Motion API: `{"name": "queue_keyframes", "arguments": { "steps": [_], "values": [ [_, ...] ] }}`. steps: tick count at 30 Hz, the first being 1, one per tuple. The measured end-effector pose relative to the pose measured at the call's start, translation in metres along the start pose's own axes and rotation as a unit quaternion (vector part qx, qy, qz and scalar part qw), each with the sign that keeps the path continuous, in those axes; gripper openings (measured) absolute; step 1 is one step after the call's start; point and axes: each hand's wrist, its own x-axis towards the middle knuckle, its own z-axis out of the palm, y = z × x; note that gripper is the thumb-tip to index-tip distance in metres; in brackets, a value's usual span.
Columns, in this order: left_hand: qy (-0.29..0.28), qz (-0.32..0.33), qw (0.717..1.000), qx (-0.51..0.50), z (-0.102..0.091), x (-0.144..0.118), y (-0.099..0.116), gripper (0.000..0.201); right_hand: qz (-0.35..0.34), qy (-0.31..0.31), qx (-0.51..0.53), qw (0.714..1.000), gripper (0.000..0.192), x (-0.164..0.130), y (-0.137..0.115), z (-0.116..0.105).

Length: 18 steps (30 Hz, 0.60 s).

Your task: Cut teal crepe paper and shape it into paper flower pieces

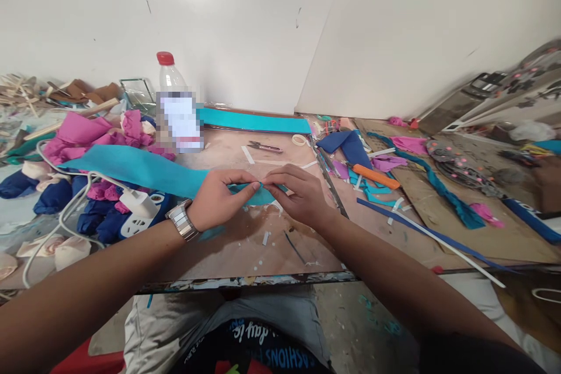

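Let the meeting place of the fingertips be the centre of the clock. There the left hand (223, 196) and the right hand (295, 193) come close together over the table (223, 155). Both are pinched, thumb against finger, on the edge of a turquoise strip (140, 169); the exact fold between the fingertips is too small to tell. This strip passes behind the left hand and stretches toward nine o'clock, where it lies over a pile of pink cloth pieces (83, 131) and dark blue bundles (52, 196). On the left wrist sits a metal watch (183, 221).

Between eight and nine o'clock, near the left forearm, is a power strip (134, 228) with a white plug (141, 203) in it. Toward ten or eleven o'clock stands a bottle (170, 77) with a red cap, and before it a phone (179, 120), whose screen is blurred. At twelve o'clock lie small snips (265, 146), and beyond them a flat turquoise band (258, 121) along the wall. Between one and two o'clock rests a pale ring (299, 139). At three o'clock lies an orange-handled tool (376, 176), well apart from the right hand.
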Motion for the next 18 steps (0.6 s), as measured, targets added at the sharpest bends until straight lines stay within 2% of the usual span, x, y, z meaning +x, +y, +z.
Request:
{"name": "queue_keyframes", "arguments": {
  "steps": [10,14,18],
  "values": [
    [0.058,0.069,0.99,0.107,0.0036,-0.0025,-0.0043,0.021,0.077,-0.011,-0.017,0.997,0.006,-0.001,-0.006,0.0049],
    [0.057,0.074,0.988,0.122,0.0029,-0.003,-0.0049,0.023,0.097,-0.014,-0.011,0.995,0.004,-0.0012,-0.0066,0.0056],
    [0.046,0.073,0.988,0.13,0.0027,-0.0028,-0.0052,0.022,0.091,-0.045,-0.011,0.995,0.006,-0.0003,-0.0074,0.0035]
  ]
}}
